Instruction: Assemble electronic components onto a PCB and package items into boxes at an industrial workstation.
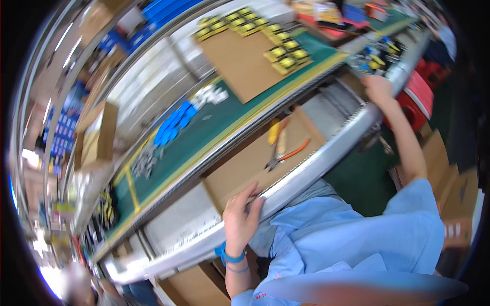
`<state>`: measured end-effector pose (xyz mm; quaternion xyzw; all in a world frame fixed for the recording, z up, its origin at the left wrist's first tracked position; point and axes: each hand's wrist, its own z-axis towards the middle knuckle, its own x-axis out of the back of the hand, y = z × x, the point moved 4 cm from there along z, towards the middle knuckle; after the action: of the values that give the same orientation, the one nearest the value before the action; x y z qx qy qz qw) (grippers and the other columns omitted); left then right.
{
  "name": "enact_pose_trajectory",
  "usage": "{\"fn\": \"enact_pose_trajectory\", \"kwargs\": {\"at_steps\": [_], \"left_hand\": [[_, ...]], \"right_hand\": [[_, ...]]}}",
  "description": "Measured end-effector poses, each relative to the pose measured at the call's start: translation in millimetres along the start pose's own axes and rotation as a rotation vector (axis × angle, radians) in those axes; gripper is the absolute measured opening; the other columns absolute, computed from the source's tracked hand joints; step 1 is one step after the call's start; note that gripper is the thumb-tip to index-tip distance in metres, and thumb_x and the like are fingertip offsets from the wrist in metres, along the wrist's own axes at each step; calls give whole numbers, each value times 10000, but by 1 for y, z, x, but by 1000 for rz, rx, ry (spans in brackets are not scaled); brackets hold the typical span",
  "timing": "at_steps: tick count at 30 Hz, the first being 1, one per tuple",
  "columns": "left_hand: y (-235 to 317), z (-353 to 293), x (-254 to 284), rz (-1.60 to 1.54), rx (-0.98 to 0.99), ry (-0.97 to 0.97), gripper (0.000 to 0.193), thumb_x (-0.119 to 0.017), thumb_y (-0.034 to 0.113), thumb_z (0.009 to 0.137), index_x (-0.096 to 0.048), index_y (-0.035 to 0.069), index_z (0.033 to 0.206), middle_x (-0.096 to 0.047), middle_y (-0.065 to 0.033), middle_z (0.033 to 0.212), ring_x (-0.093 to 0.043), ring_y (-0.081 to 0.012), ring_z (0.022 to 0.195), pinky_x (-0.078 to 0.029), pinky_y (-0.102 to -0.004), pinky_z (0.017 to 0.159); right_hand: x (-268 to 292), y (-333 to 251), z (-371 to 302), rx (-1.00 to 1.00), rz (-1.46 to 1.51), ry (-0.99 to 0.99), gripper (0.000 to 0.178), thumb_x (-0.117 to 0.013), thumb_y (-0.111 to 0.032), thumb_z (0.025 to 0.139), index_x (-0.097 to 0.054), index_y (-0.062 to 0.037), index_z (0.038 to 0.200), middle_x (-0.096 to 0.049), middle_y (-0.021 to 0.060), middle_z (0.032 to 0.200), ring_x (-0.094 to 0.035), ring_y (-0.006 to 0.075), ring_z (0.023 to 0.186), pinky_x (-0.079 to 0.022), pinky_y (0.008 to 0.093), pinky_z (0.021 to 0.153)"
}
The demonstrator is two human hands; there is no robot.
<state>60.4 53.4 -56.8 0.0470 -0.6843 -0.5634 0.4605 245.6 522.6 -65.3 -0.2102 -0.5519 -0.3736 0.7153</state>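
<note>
Light blue cloth of the person's work shirt [352, 239] fills the lower part of the view, soft and wrinkled. From it the left hand [241, 217] comes up, with a blue band [230, 256] around the wrist. Its fingers [253, 200] are curled over the smooth grey metal edge of the workbench [311, 166], so the hand grips this rail and holds nothing else.

Just beyond the fingers lies a flat sheet of brown cardboard [245, 166], matte and plain. On its far end rest pliers with orange handles [287, 154] and, beside them, a yellow-handled tool [274, 131]; both are apart from the left hand.

The right arm is stretched far out to the right. The right hand [377, 87] is at a heap of small blue, yellow and black parts [376, 55] at the end of the bench; it is blurred, so I cannot tell if it is open or closed.

Behind the bench runs a green belt [214, 127] with a yellow border. On it lie a cluster of blue pieces [174, 125], some small white parts [210, 94] and a large cardboard sheet [242, 64] with yellow and black components [286, 53] along its edge.
</note>
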Motion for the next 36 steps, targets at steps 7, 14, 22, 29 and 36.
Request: {"fn": "enact_pose_trajectory", "kwargs": {"at_steps": [7, 14, 22, 29, 36], "left_hand": [[3, 0, 7, -11, -172, 41, 353, -668, 100, 831, -622, 64, 1179, -697, -79, 1003, -640, -265, 953, -470, -360, 859], [16, 8, -4, 10, -107, 55, 318, -659, 131, 837, -632, 75, 1149, -691, -62, 963, -634, -263, 935, -465, -371, 857], [13, -22, 13, -271, -282, 195, 223, -642, 38, 830, -654, 64, 1051, -663, -78, 914, -618, -264, 897, -476, -356, 789], [-6, -103, 34, -144, -192, 264, 185, -641, 29, 829, -657, 71, 1009, -629, -96, 857, -620, -279, 782, -504, -364, 669], [-74, -239, 4, 424, 677, -158, 303, -601, 324, 875, -642, 42, 978, -671, -139, 838, -661, -345, 789, -537, -419, 653]], "right_hand": [[-94, 129, 62, -76, -121, -86, 292, -430, -299, 947, -621, -123, 1080, -653, 202, 1032, -619, 406, 962, -483, 532, 788], [-249, 246, 131, -48, 108, -255, 370, -482, -313, 961, -599, -68, 1213, -637, 196, 1127, -591, 343, 1081, -448, 399, 926], [-162, 157, 120, 248, 423, 76, 403, -536, -336, 971, -579, 5, 1181, -614, 135, 1198, -583, 273, 1112, -435, 344, 922], [-11, -126, 25, 772, 655, 174, 92, -592, 20, 887, -537, 39, 958, -516, 107, 1074, -554, 291, 910, -445, 251, 783], [65, -243, -55, 1055, 727, -1, 146, -631, 19, 839, -490, 44, 809, -435, 118, 901, -503, 243, 775, -421, 259, 701]]}}
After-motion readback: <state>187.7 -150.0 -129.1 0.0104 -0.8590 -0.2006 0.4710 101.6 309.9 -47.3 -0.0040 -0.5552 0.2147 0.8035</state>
